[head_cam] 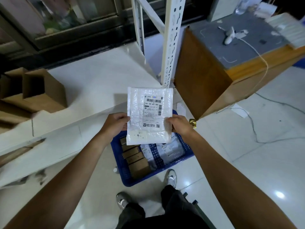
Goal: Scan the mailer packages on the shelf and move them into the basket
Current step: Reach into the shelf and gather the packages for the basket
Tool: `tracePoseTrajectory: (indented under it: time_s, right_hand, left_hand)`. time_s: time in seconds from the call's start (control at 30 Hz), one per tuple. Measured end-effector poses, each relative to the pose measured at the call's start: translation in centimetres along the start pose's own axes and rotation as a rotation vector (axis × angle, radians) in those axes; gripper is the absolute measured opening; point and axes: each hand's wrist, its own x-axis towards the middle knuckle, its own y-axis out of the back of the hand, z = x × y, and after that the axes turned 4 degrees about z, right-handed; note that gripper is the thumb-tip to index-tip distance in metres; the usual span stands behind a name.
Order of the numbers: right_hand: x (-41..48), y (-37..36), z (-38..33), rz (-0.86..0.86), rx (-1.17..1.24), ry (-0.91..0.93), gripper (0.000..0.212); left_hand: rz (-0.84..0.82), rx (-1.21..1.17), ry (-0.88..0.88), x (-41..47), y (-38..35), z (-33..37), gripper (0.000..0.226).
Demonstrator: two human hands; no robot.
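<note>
- The person's two pale shoes (171,176) stood on the glossy tiled floor (247,162), just short of the basket's near edge.
- A blue basket (125,176) sat on the floor in front of the feet. A row of small brown boxes (135,159) lay along its left side and flat grey and white mailers (165,151) filled its right side.
- Above the basket's far half, a white bubble mailer (148,116) was held up, its printed label facing the person.
- The left hand (115,123) pinched the mailer's left edge, thumb in front.
- The right hand (180,125) gripped the mailer's right edge in the same way.
- To the left ran the white shelf (99,83), with open cardboard boxes (44,90) toward its left end.
- A white slotted upright (171,47) rose at the shelf's far right corner.
- Beyond it on the right stood a wooden cabinet (201,73). A small white device (229,36) lay on its grey top, and a thin cord trailed over its edge.
</note>
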Motion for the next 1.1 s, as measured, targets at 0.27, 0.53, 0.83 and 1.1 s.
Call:
tracePoseTrajectory:
  time_s: [0.27,0.53,0.83,1.1]
  right_hand:
    - [1.4,1.7,-1.3,-0.086,-0.111,0.02,0.021]
    - [0.6,-0.5,-1.8,-0.106,-0.156,0.028,0.02]
    - [1.6,-3.2,0.2,-0.018,-0.256,0.048,0.022]
    - [5.4,-3.0,2.6,-0.054,-0.306,0.016,0.015]
  left_hand:
    - [0.115,-0.117,0.029,0.1,-1.8,-0.5,0.013]
    - [0.161,-0.193,0.068,-0.9,0.1,-1.6,0.014]
    - [0.118,-0.218,0.071,0.5,0.8,-5.7,0.015]
    - [0.152,-0.269,0.125,2.8,-1.6,-10.2,0.021]
